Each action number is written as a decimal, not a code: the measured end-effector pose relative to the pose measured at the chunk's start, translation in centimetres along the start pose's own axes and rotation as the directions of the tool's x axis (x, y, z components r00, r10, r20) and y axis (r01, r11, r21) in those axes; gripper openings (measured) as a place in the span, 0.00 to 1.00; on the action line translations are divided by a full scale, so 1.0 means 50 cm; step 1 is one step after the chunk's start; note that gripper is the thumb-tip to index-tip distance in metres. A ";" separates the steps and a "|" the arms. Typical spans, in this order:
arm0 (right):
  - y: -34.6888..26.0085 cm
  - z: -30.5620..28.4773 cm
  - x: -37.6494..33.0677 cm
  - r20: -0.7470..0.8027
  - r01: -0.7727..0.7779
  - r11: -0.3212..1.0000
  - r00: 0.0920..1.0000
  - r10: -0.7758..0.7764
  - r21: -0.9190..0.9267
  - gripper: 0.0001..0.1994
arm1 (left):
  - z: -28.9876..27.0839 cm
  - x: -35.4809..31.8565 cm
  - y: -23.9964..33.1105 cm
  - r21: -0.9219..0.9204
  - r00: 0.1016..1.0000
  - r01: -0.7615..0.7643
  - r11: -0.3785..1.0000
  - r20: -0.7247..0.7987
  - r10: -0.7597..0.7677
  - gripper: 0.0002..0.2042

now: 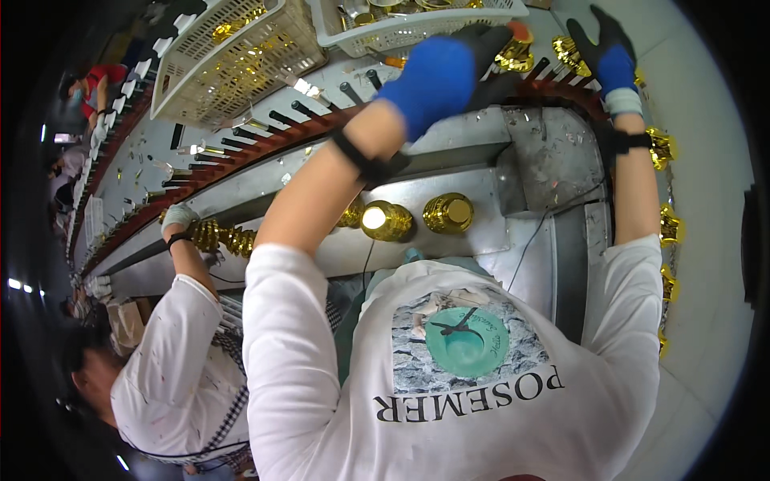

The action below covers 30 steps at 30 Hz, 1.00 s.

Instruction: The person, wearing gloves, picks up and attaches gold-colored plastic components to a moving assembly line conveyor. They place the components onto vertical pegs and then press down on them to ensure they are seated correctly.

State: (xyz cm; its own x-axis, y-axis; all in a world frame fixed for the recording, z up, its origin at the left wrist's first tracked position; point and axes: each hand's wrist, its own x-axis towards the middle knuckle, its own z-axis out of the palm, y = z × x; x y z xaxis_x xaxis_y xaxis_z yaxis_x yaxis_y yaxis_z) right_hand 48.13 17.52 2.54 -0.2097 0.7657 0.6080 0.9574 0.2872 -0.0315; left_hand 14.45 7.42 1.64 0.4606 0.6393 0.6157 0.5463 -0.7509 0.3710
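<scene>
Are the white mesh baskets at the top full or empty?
Partly filled: gold pieces show through the left basket and the right basket. How full cannot be told.

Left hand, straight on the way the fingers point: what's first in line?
Likely the gold cap just past the left hand, which looks already at the fingertips; whether they touch is hard to tell. Beyond it sits the white mesh basket. Depth is unclear in the fisheye view.
</scene>
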 end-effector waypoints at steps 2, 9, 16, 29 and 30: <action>0.095 0.092 0.009 0.494 -0.252 0.946 0.861 0.123 0.204 0.39 | 0.043 0.070 -0.012 0.076 1.000 -0.008 0.997 -0.013 0.009 0.25; -0.068 0.094 -0.149 0.077 -0.042 0.924 0.997 0.013 0.381 0.29 | 0.089 0.025 -0.068 0.214 0.928 0.290 0.933 0.176 -0.329 0.29; -0.362 -0.148 -0.274 0.167 0.000 0.700 0.971 -0.170 0.714 0.24 | -0.145 -0.226 0.005 -0.033 0.943 0.283 0.958 -0.171 -0.285 0.27; -0.528 0.142 -0.679 0.503 -0.140 0.794 0.834 -0.227 0.592 0.37 | 0.013 -0.754 0.029 0.312 0.640 0.657 0.686 0.251 -0.727 0.33; -0.537 0.140 -0.684 0.505 -0.129 0.808 0.833 -0.227 0.575 0.38 | 0.019 -0.764 0.034 0.278 0.627 0.692 0.666 0.226 -0.746 0.35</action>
State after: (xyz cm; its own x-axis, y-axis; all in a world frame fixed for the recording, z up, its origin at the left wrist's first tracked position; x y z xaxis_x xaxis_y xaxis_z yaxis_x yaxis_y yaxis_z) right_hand 28.21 -12.37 -22.96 -0.4920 0.8632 0.1132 0.6860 0.4644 -0.5601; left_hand -1.57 -18.10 -21.90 0.0392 0.9981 -0.0477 0.8770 -0.0115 0.4804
